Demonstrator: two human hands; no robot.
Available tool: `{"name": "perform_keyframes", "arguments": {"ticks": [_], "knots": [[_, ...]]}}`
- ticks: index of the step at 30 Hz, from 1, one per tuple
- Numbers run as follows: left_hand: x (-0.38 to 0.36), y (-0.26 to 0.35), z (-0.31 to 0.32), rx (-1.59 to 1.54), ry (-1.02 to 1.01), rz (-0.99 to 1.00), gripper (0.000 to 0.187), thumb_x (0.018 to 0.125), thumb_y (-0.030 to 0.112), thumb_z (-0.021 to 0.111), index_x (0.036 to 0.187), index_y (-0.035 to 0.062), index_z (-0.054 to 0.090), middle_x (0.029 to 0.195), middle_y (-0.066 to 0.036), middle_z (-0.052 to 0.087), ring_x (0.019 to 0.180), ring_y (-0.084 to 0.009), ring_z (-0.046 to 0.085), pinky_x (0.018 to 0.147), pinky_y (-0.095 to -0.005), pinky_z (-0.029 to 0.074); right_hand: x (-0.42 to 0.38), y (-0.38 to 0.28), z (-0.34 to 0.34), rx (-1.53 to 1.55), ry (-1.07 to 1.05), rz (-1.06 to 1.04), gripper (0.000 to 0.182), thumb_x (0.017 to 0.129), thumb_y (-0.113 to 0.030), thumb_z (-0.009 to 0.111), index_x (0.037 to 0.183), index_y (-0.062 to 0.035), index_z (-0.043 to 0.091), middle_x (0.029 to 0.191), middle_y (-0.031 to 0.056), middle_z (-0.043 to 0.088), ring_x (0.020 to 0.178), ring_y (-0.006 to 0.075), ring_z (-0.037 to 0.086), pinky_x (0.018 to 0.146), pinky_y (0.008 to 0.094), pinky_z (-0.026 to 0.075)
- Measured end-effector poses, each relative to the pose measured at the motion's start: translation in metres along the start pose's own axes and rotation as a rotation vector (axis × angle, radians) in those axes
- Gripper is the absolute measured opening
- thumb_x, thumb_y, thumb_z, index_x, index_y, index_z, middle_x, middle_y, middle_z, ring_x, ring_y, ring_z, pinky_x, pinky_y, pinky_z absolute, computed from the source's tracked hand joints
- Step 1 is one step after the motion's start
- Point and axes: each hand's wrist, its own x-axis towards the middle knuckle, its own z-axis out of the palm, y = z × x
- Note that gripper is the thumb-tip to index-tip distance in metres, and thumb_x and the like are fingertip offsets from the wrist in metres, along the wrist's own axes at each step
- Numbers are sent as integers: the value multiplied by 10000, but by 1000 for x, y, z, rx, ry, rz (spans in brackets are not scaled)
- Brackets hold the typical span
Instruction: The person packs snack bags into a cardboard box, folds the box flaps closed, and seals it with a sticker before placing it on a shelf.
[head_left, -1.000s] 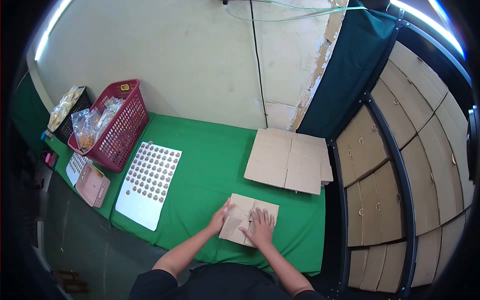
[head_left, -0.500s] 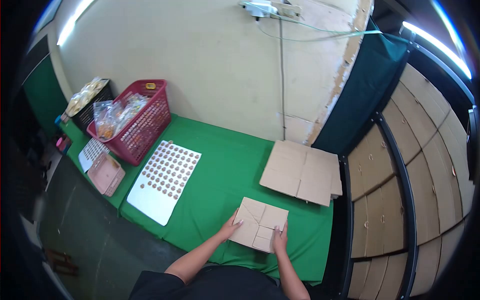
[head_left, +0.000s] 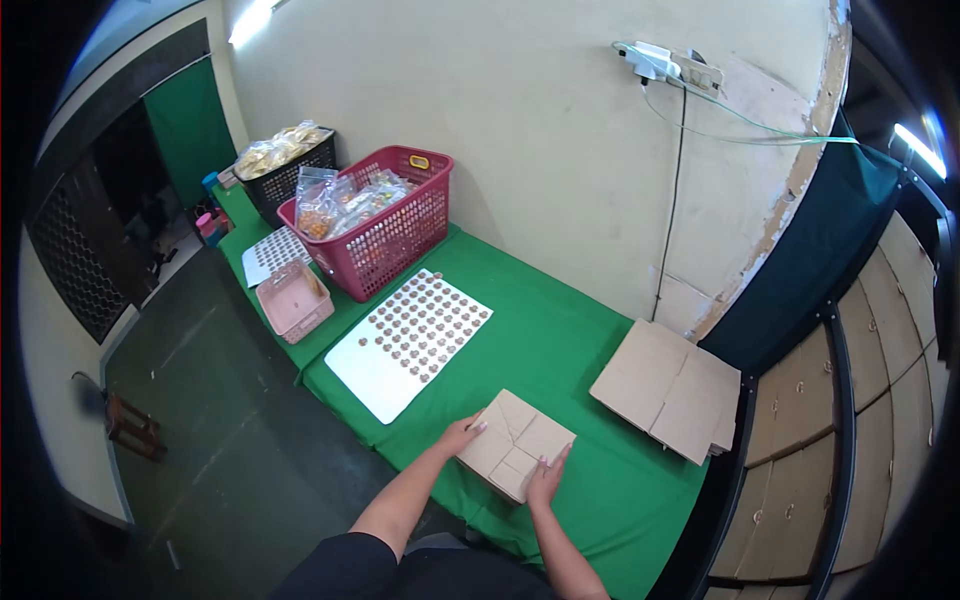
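Observation:
A small cardboard box (head_left: 517, 437) with its flaps folded shut is held between my two hands, over the near edge of the green-covered table (head_left: 540, 340). My left hand (head_left: 461, 436) grips its left side, thumb on top. My right hand (head_left: 546, 478) is on the right side, its thumb on the top face and the fingers along the edge. The undersides of the fingers are hidden by the box. To the left of the box lies a white sheet (head_left: 375, 375) bearing rows of small brown pieces.
Flattened cardboard (head_left: 665, 385) is stacked at the table's right end. A maroon basket (head_left: 400, 230) of plastic packets, a pink basket (head_left: 296, 302) and a black crate (head_left: 290, 180) stand at left. Shelved cartons (head_left: 800, 450) line the right side; a stool (head_left: 135, 428) is on the floor.
The view has turned leftward, so the table and baskets appear further right. Both hands keep their hold on the box, which looks slightly rotated clockwise in the picture.

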Motion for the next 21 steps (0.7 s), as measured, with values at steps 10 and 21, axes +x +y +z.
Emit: {"name": "perform_keyframes", "arguments": {"ticks": [10, 21], "knots": [[32, 6, 2, 20, 71, 82, 542, 889, 410, 550, 1365, 194, 408, 1355, -147, 453, 1239, -249, 443, 1030, -318, 330, 47, 19, 19, -39, 55, -68, 628, 930, -169, 448, 1463, -214, 119, 1411, 191, 358, 1181, 381, 473, 936, 401, 395], [88, -21, -17, 107, -88, 334, 507, 900, 422, 519, 1335, 171, 453, 1297, -154, 504, 1177, -289, 494, 988, -363, 381, 71, -2, 25, -225, 95, 70, 608, 943, -184, 420, 1463, -211, 105, 1383, 192, 395, 1172, 405, 461, 941, 413, 390]]}}
